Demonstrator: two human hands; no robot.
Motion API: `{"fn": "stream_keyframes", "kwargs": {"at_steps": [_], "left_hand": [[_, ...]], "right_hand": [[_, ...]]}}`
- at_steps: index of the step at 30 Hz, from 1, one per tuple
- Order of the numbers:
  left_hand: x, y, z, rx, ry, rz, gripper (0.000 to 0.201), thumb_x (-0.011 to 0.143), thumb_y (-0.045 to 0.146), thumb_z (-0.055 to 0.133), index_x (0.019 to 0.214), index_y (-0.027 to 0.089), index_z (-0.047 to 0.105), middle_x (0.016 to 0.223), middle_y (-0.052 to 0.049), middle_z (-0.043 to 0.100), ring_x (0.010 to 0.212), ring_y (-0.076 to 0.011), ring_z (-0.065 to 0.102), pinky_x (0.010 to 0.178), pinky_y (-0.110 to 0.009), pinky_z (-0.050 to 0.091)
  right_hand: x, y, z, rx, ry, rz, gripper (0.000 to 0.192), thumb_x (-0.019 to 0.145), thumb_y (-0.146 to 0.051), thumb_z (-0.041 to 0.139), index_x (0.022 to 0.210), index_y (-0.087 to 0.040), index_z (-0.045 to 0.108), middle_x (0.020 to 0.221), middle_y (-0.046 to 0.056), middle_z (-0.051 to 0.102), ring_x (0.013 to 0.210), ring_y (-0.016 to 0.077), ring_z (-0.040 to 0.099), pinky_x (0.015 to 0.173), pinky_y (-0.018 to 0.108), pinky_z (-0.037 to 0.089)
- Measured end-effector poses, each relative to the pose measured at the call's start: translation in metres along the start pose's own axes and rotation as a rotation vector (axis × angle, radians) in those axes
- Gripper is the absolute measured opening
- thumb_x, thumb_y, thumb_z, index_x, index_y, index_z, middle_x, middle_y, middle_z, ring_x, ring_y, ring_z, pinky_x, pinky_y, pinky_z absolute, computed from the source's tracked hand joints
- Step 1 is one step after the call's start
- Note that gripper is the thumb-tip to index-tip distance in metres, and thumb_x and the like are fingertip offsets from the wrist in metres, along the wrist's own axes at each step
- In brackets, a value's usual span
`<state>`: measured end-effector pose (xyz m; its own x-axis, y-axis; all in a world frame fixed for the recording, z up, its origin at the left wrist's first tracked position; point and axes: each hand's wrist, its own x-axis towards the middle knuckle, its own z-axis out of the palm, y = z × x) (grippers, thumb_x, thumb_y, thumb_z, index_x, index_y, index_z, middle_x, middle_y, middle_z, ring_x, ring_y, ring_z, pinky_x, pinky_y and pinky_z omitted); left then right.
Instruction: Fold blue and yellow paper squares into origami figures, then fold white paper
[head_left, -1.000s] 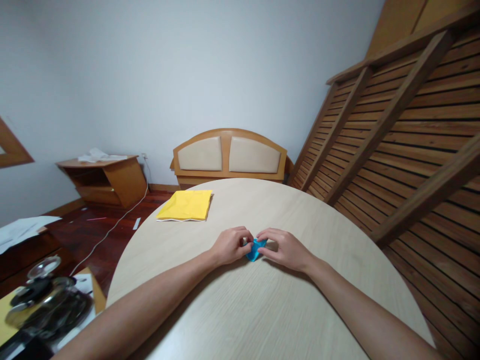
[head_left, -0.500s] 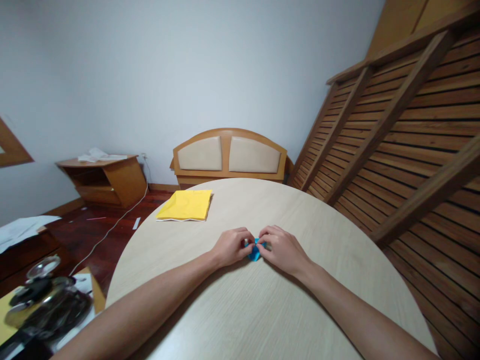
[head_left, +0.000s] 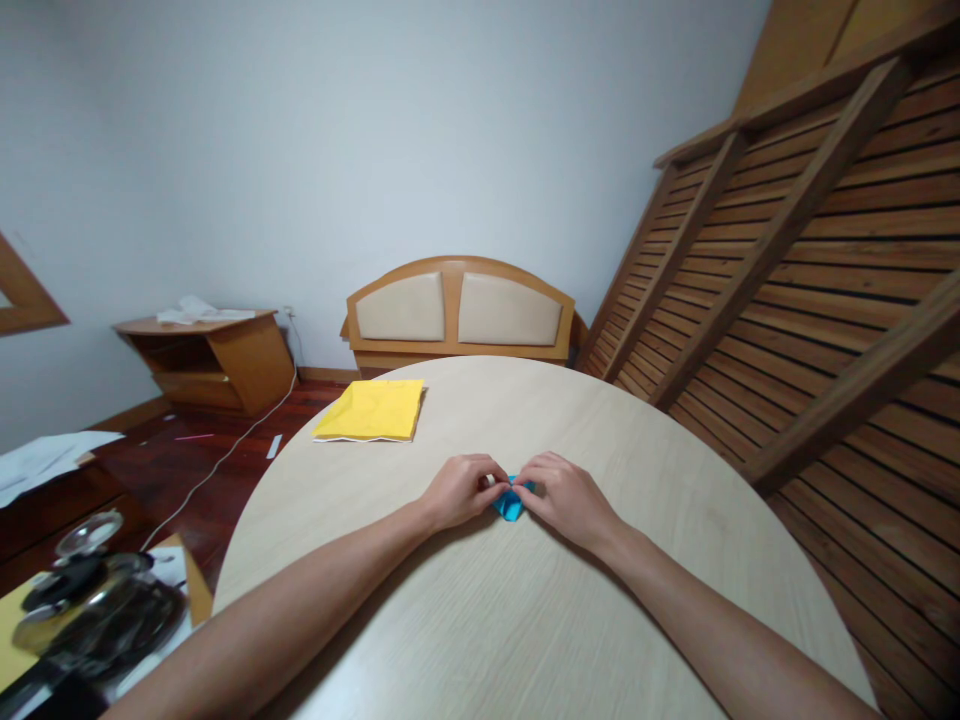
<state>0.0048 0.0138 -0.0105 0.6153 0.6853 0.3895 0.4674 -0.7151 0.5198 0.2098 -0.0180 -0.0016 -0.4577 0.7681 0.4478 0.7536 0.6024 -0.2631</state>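
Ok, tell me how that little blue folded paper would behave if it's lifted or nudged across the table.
The blue folded paper is small and thin, pinched between the left hand and right hand, so it is probably very light. Its folds likely stiffen it, though it would crush easily. On the smooth table it would probably slide, not roll.

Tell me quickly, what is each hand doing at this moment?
Left hand: fingers closed, pinching the small blue folded paper on the table.
Right hand: fingers closed, pinching the same paper from its other side.

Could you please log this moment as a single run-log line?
left hand: pinching blue folded paper | right hand: pinching same | yellow paper stack: far-left on round table
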Motion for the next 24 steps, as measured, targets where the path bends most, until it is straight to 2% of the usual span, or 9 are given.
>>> {"fn": "stream_keyframes", "kwargs": {"at_steps": [5, 12, 17, 24], "left_hand": [[0.000, -0.002, -0.001, -0.051, 0.035, -0.007, 0.015, 0.091, 0.025, 0.058, 0.089, 0.017, 0.069, 0.082, -0.002, 0.068, 0.066, -0.0115, 0.060, 0.065, -0.021, 0.045], [0.000, -0.006, 0.003, -0.032, 0.067, -0.091, 0.015, 0.093, 0.027, 0.050, 0.091, 0.017, 0.062, 0.082, -0.002, 0.067, 0.064, -0.0128, 0.061, 0.061, -0.022, 0.044], [0.000, -0.007, 0.002, 0.036, 0.041, -0.139, 0.016, 0.094, 0.029, 0.046, 0.093, 0.019, 0.059, 0.083, -0.003, 0.069, 0.068, -0.0156, 0.063, 0.062, -0.025, 0.045], [0.000, -0.006, -0.009, 0.234, -0.044, -0.178, 0.018, 0.094, 0.030, 0.043, 0.096, 0.020, 0.058, 0.086, -0.005, 0.070, 0.073, -0.0189, 0.064, 0.065, -0.028, 0.043]], "right_hand": [[0.000, 0.001, -0.002, 0.010, -0.004, 0.022, 0.011, 0.088, -0.023, 0.063, 0.083, -0.022, 0.073, 0.084, 0.003, 0.071, 0.086, 0.0200, 0.063, 0.078, 0.031, 0.046], [0.000, 0.005, -0.003, 0.017, 0.012, 0.062, 0.013, 0.088, -0.023, 0.062, 0.081, -0.022, 0.072, 0.083, 0.003, 0.071, 0.085, 0.0202, 0.063, 0.078, 0.031, 0.046], [0.000, 0.008, -0.004, 0.015, 0.006, 0.086, 0.011, 0.086, -0.022, 0.063, 0.079, -0.022, 0.072, 0.081, 0.003, 0.071, 0.084, 0.0198, 0.063, 0.076, 0.030, 0.045], [-0.001, 0.010, -0.006, 0.031, 0.007, 0.127, 0.012, 0.085, -0.023, 0.063, 0.080, -0.023, 0.074, 0.084, 0.002, 0.070, 0.084, 0.0186, 0.064, 0.075, 0.029, 0.046]]}}
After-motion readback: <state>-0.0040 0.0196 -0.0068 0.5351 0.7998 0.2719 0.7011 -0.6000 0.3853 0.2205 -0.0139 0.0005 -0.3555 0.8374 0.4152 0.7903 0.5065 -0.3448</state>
